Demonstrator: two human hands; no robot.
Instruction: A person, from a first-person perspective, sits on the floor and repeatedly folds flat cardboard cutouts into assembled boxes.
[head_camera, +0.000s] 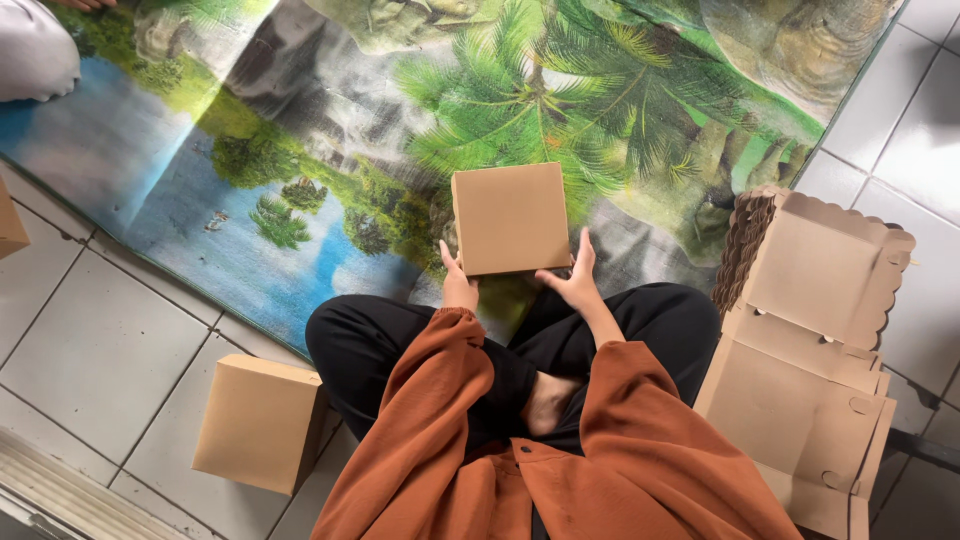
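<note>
A: Where are your hands right now?

B: Both are on the closed brown cardboard box (510, 218) in front of your crossed legs. Your left hand (459, 285) grips its lower left corner, thumb up along the side edge. Your right hand (577, 280) grasps the lower right corner, fingers spread against the side.

A: So you are holding it?

B: Yes, you have it clasped between the two hands at its near edge. It sits squarely, lid face up, over the printed mat (300, 150) with the palm trees and blue water. I cannot tell whether its far edge rests on the mat or is lifted clear of it.

A: What else lies around you?

B: To your left, on the pale floor tiles (100, 350), stands a second closed box (262, 423) of the same brown card, just beside your knee. To your right, a stack of unfolded box blanks (810, 370) with scalloped edges lies flat, touching your right knee. At the far left edge a corner of another brown box (10, 225) shows. In the top left corner, another person's pale sleeve (35, 50) rests on the mat, well apart from you.
</note>
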